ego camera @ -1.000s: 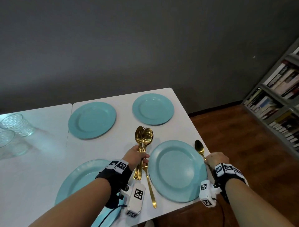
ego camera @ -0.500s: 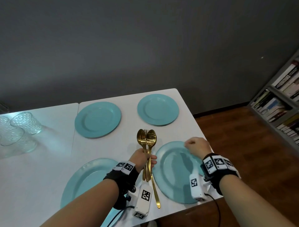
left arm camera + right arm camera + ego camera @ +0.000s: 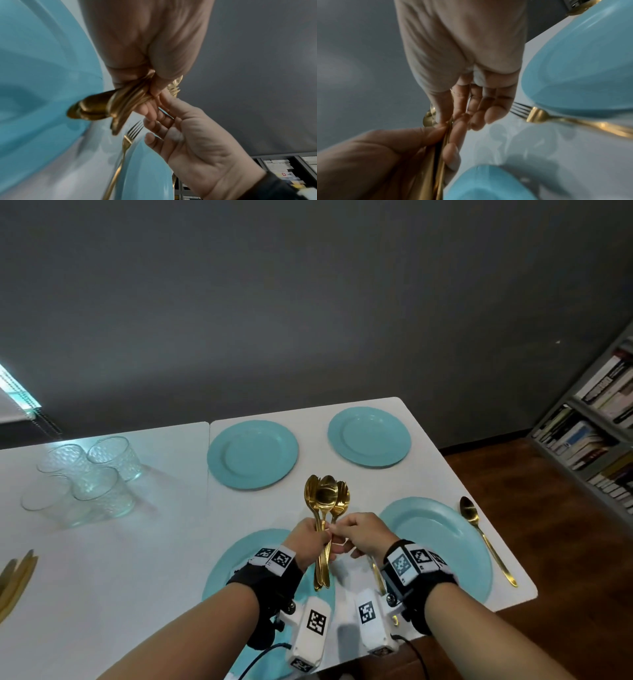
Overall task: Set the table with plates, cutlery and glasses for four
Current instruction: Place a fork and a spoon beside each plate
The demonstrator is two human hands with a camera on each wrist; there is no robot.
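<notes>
My left hand (image 3: 317,539) grips a bundle of gold spoons and forks (image 3: 325,498) by the handles, held upright above the gap between the two near teal plates (image 3: 442,542) (image 3: 239,556). My right hand (image 3: 339,530) has come to the bundle, and its thumb and forefinger pinch one handle just above my left thumb. The right wrist view shows that pinch on the gold handles (image 3: 449,129). One gold spoon (image 3: 486,542) lies right of the near right plate. A gold fork (image 3: 126,140) lies between the near plates. Two more plates (image 3: 252,454) (image 3: 369,436) sit at the far side.
Several clear glasses (image 3: 85,481) stand grouped on the left of the white table (image 3: 154,559). More gold cutlery (image 3: 15,577) lies at the left edge of view. The table's right edge drops to a wooden floor, with a bookshelf (image 3: 596,440) beyond.
My right hand left the spoon beside the near right plate, crossed left over that plate and reached the bundle. My left hand has kept hold of the bundle and lifted it slightly.
</notes>
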